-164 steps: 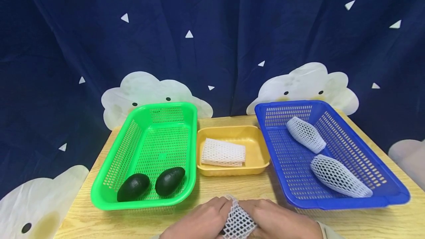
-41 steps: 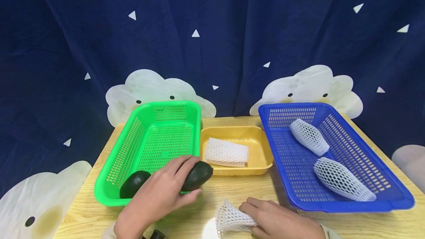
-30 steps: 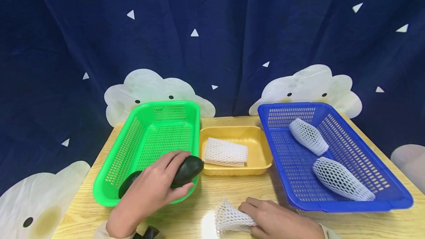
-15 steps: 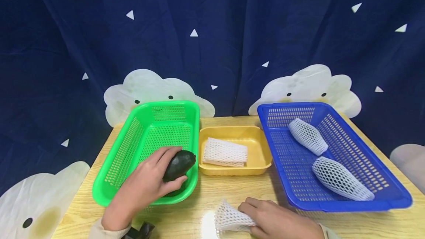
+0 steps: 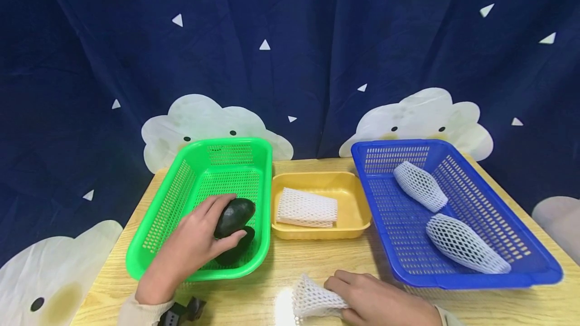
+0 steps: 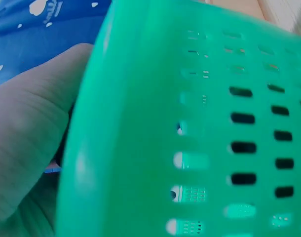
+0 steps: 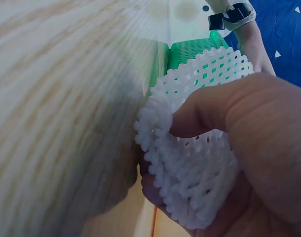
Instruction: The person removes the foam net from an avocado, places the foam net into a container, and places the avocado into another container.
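Observation:
My left hand (image 5: 190, 238) grips a dark, smooth avocado (image 5: 234, 216) inside the front part of the green basket (image 5: 156, 205), thumb on the near side and fingers over its back. A second avocado (image 5: 237, 250) lies just below it, partly covered by the thumb. In the left wrist view the basket wall (image 6: 140, 148) fills most of the picture, with the hand (image 6: 27, 123) behind its rim. Low at the front, my right hand (image 5: 376, 296) pinches a white foam net sleeve (image 5: 314, 298) at the wooden table. In the right wrist view that sleeve appears hollow.
A yellow tray (image 5: 355, 215) with flattened white foam nets (image 5: 307, 209) stands between the baskets. The blue basket (image 5: 385, 235) at the right holds two net-wrapped fruits (image 5: 464, 243). A dark curtain (image 5: 299, 54) hangs behind the wooden table (image 5: 312, 253).
At first both hands held a net with something dark in it. Later the left hand carried an avocado leftward into the green basket. The right hand stayed in place with the sleeve.

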`<state>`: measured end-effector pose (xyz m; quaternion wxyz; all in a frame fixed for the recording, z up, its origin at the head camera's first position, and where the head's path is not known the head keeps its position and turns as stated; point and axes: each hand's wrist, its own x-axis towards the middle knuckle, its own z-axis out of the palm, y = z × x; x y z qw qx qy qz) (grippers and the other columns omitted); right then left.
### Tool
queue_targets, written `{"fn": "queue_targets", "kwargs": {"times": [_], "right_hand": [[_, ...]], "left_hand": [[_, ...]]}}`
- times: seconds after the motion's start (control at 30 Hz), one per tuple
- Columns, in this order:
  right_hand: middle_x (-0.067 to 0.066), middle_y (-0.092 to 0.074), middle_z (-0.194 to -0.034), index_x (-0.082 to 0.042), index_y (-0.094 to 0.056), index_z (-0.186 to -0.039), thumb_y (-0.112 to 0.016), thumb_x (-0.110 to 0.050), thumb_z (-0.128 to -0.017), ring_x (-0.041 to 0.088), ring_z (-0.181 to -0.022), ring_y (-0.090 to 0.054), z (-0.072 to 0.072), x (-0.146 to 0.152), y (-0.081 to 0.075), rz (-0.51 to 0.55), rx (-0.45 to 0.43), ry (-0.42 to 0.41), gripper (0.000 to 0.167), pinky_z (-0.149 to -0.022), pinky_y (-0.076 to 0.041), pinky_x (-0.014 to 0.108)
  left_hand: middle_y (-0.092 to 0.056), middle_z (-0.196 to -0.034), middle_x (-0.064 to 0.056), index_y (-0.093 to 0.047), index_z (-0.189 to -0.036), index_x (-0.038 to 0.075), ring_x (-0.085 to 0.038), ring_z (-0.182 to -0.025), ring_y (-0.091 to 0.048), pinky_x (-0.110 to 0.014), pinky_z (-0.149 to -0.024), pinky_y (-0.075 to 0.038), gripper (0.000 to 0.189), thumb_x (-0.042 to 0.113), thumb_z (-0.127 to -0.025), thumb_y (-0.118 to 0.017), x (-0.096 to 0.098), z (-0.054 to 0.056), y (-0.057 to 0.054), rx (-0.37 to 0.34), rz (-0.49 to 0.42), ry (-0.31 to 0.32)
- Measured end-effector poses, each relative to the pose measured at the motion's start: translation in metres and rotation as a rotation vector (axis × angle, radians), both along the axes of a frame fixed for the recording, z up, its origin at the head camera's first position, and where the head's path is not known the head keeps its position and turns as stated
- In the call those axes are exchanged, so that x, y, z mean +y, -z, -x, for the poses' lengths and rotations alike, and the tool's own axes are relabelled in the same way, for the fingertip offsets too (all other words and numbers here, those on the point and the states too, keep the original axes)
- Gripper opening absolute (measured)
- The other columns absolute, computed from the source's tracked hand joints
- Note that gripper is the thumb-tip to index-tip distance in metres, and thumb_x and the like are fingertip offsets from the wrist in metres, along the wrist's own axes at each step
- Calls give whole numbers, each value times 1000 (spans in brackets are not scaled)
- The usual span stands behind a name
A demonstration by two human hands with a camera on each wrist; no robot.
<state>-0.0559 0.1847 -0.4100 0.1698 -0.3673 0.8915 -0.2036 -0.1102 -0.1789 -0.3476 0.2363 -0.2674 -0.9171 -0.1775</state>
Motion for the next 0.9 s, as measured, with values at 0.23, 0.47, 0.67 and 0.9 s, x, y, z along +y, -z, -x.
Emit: {"fn": "queue_targets", "kwargs": {"times": [0.23,0.47,0.67,0.9], "right_hand": [[-19,-61,-106,-29,-62,-125,-68,-24,-95,-6,-85,-51,0,1,0,-8,-16,9,31,-70,-52,22],[-21,-60,-104,-33,-62,-125,-67,-28,-97,-6,-82,-52,0,0,-2,-37,-99,46,29,-69,-52,22],[-20,-61,-104,-30,-63,-124,-67,-26,-96,-6,-83,-52,1,-1,-1,-24,-61,38,29,-70,-52,22],[-21,-60,-103,-32,-62,-125,-67,-27,-97,-6,-82,-51,1,0,-1,-44,-95,51,29,-69,-53,22]], "left_hand": [[-69,-124,-14,-58,-137,6,-30,-100,-72,-45,-75,-62,73,38,-79,-89,-6,5,3,-51,-33,-70],[-70,-122,-19,-60,-136,0,-37,-102,-73,-53,-80,-61,71,36,-81,-87,-12,7,4,-103,-37,-149],[-69,-124,-23,-58,-137,-2,-42,-102,-72,-56,-79,-60,72,37,-83,-86,-17,11,5,-152,-12,-200],[-69,-125,-24,-58,-137,-2,-43,-103,-72,-57,-79,-60,70,37,-85,-85,-20,11,8,-219,27,-215]]}}
